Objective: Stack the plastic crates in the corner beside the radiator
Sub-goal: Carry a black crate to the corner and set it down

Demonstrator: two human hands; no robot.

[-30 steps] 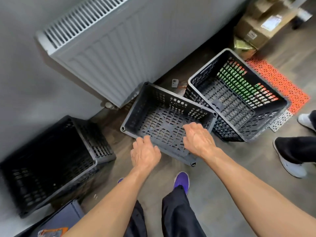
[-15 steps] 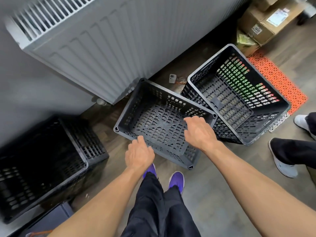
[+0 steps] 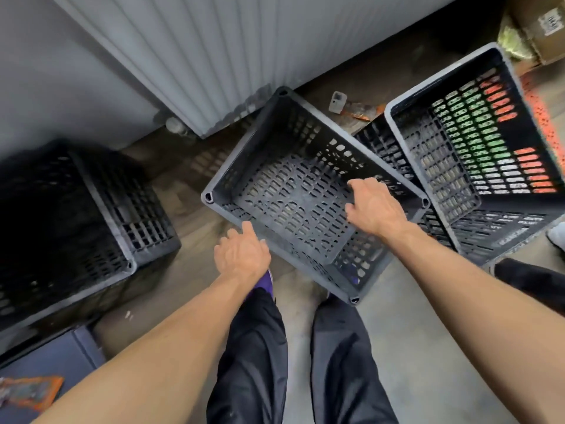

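Observation:
A shallow black plastic crate hangs tilted above the floor in the middle of the view. My left hand grips its near rim on the left. My right hand grips the same rim further right, fingers curled inside. A deep black crate stands at the left in the corner by the wall. Another deep black crate sits at the right. The white radiator runs along the wall behind them.
Cardboard boxes stand at the far right, with an orange perforated mat beside the right crate. Small litter lies under the radiator. Another person's dark trouser leg is at the right. A dark blue box sits at the lower left.
The shallow crate has come up off the floor toward me, held by both hands. My view has shifted closer and lower toward the crates.

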